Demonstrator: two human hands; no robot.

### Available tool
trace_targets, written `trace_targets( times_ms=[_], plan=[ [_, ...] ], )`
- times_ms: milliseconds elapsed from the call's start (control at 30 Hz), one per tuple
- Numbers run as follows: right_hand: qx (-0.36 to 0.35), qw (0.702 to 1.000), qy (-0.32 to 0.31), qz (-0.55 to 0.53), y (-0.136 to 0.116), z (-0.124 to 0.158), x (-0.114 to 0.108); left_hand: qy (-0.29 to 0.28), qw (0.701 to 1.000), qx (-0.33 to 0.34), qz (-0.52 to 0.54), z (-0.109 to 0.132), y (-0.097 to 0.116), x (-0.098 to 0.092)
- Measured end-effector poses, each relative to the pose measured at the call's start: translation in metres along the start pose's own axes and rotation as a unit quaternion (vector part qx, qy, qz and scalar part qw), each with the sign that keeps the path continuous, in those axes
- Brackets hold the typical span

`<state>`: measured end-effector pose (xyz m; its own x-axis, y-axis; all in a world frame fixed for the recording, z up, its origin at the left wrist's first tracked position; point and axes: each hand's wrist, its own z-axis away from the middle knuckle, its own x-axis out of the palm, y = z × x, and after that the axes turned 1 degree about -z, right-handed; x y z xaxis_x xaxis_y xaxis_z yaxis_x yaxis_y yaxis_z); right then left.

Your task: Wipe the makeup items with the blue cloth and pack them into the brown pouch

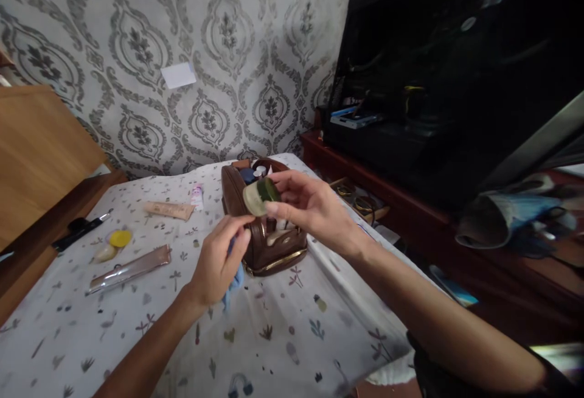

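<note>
My right hand (310,206) holds a small cosmetic jar (255,198) between thumb and fingers. Its body is pale and translucent, its lid dark green, and it is tilted above the bag. Below it, a brown makeup bag (274,258) with gold zippers lies open, with several small containers (258,173) inside. At the bag's left edge is my left hand (221,252), its index finger and thumb curled against the rim. Something blue and cloth-like (235,282) shows behind and under that hand; whether the hand touches it is unclear.
On the patterned white cloth (255,349) at left lie a beige tube (168,210), a shiny pinkish tube (130,269), a small pink-and-white item (197,197), a yellow round item (119,238) and a black brush-like item (82,230). A large dark screen (438,81) stands at right.
</note>
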<state>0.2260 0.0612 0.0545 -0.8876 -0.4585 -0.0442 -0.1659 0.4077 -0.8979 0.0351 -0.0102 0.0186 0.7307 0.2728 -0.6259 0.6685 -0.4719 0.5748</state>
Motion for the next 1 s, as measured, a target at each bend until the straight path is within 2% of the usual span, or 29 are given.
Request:
trace_targets(
  times_ms=[100,167,267,367,533,633,833,1000],
  plan=[
    [-0.006,0.985,0.034,0.172,0.006,-0.015,-0.013,-0.019,0.983,0.087,-0.159,0.006,-0.002,0.005],
    [0.002,0.945,0.027,0.325,0.008,-0.024,-0.018,-0.025,0.963,0.116,-0.241,0.011,-0.002,0.009],
    [0.020,0.874,-0.046,0.484,0.006,-0.035,-0.018,-0.099,0.937,0.108,-0.318,0.014,0.006,0.012],
    [0.027,0.819,-0.135,0.558,0.004,-0.043,-0.013,-0.196,0.911,0.066,-0.357,0.012,0.018,0.015],
    [0.044,0.745,-0.245,0.619,0.003,-0.051,-0.005,-0.247,0.898,0.027,-0.363,0.007,0.025,0.019],
    [0.064,0.726,-0.274,0.627,-0.001,-0.053,-0.001,-0.246,0.901,0.029,-0.357,0.010,0.020,0.021],
    [0.068,0.720,-0.316,0.614,-0.012,-0.056,-0.003,-0.221,0.911,0.044,-0.345,0.020,0.010,0.025],
    [0.083,0.708,-0.344,0.611,-0.007,-0.062,-0.005,-0.236,0.910,0.022,-0.339,0.021,0.008,0.026]
  ],
)
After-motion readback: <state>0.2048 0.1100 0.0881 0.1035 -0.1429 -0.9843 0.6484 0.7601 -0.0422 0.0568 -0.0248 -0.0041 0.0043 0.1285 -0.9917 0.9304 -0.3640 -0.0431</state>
